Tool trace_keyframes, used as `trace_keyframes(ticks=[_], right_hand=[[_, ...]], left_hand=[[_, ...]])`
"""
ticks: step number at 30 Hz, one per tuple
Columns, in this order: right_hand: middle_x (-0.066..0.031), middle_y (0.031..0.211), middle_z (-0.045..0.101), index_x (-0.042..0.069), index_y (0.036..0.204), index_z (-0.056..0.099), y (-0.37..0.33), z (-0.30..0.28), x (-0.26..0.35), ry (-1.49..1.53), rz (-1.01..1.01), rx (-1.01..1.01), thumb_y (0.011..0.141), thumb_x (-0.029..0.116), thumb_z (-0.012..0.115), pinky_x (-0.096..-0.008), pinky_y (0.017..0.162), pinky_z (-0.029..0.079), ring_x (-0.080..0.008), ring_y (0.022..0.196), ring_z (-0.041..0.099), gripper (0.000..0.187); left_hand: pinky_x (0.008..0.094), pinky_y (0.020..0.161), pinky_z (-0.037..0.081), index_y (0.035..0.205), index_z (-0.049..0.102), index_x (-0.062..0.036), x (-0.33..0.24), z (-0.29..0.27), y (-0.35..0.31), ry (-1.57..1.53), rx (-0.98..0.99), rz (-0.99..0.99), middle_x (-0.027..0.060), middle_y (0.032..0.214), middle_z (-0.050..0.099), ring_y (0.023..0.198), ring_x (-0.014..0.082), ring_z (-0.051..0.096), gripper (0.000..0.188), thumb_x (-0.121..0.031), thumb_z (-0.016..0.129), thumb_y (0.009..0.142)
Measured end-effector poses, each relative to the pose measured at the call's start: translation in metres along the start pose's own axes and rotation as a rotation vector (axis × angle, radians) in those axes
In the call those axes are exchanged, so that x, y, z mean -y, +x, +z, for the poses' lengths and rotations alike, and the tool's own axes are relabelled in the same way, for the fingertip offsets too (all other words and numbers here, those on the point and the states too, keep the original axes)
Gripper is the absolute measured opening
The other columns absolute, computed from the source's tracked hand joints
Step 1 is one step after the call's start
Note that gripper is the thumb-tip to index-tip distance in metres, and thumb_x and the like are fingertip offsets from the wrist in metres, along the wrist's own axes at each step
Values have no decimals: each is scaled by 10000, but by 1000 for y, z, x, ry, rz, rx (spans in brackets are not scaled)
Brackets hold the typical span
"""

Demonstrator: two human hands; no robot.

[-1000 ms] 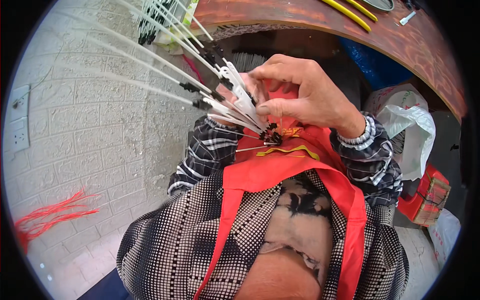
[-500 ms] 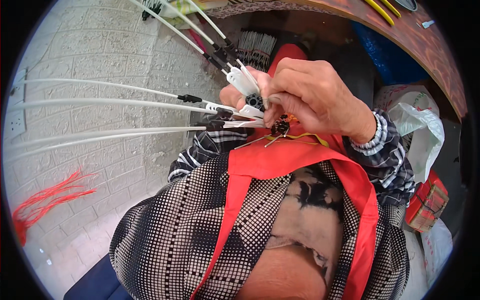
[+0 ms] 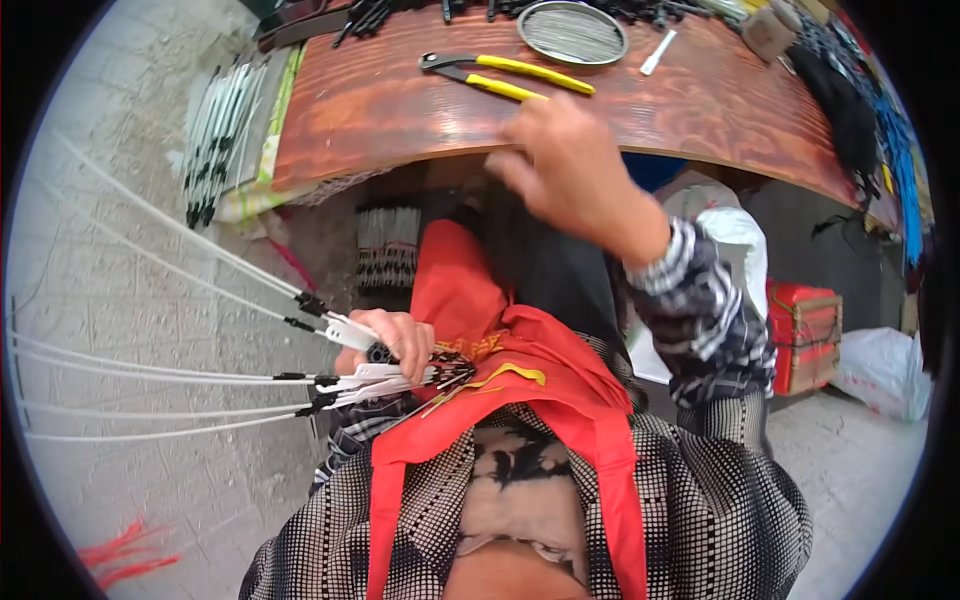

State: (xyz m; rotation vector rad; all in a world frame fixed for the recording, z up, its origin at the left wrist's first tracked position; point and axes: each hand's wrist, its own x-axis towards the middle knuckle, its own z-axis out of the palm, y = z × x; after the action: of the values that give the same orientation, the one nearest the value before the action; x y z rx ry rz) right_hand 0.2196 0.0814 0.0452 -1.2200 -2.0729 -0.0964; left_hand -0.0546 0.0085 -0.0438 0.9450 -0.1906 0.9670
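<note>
My left hand (image 3: 405, 340), at the lap, is closed around the middle of an umbrella-like rib frame (image 3: 350, 331). Its long white rods with black joints fan out to the left, and perforated white strips meet by a black toothed hub (image 3: 380, 353). Dark thin ends poke out on the other side of that hand, over the red apron (image 3: 540, 345). Above the table's near edge, my right hand (image 3: 575, 165) is raised with nothing visible in it, thumb apart from the bent fingers, slightly blurred. Just beyond it lie pliers with yellow handles (image 3: 538, 74).
On the wooden table (image 3: 380, 110) stand a round dish of thin pins (image 3: 572, 32) and a small white strip (image 3: 658, 52), with black parts along the back. Bundled ribs (image 3: 225, 130) rest at the table's left. A red box (image 3: 803, 335) and white bags (image 3: 880, 372) are at right.
My right hand has left the hub and moved up and forward to the table edge. The left hand still holds the frame, now lower and further left. The view has shifted toward the table.
</note>
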Motion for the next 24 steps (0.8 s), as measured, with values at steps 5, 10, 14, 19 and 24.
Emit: trace_keyframes(ticks=[5, 10, 14, 19, 24], right_hand=[[-168, 705, 660, 52, 691, 697, 50, 40, -65, -301, 26, 54, 666, 179, 666, -437, 605, 554, -331, 688, 668, 133], [-190, 821, 697, 27, 779, 728, 71, 55, -68, -273, 148, 204, 681, 373, 732, -449, 664, 546, -364, 830, 674, 360], [-196, 784, 690, 11, 788, 726, 72, 53, -48, -86, 217, 305, 645, 311, 725, -433, 630, 539, -338, 758, 684, 333], [-57, 708, 618, 6, 954, 664, -4, 19, -37, 1139, 398, 232, 907, 242, 559, -227, 541, 430, -97, 574, 559, 263], [-85, 758, 650, -21, 1057, 574, -75, 3, 32, 1215, 501, 639, 914, 115, 547, -299, 576, 446, -167, 534, 530, 200]], left_hand=[[327, 524, 407, 1017, 583, 19, 5, -7, 4, -9, 107, -6, 108, 729, 619, 544, 207, 598, 397, -361, 614, 906], [340, 533, 385, 973, 569, -3, 3, -5, 3, 47, 84, -45, 101, 719, 610, 538, 216, 598, 346, -345, 589, 925], [337, 518, 383, 948, 558, -23, 4, 5, 0, 140, -50, 21, 96, 722, 595, 515, 208, 567, 310, -333, 562, 939], [337, 507, 421, 884, 553, -45, 19, 1, -15, -104, -268, 91, 99, 680, 541, 582, 224, 515, 363, -407, 572, 892], [312, 448, 437, 966, 606, 29, 16, 2, 9, 24, -163, 39, 126, 657, 584, 525, 225, 537, 584, -538, 645, 835]])
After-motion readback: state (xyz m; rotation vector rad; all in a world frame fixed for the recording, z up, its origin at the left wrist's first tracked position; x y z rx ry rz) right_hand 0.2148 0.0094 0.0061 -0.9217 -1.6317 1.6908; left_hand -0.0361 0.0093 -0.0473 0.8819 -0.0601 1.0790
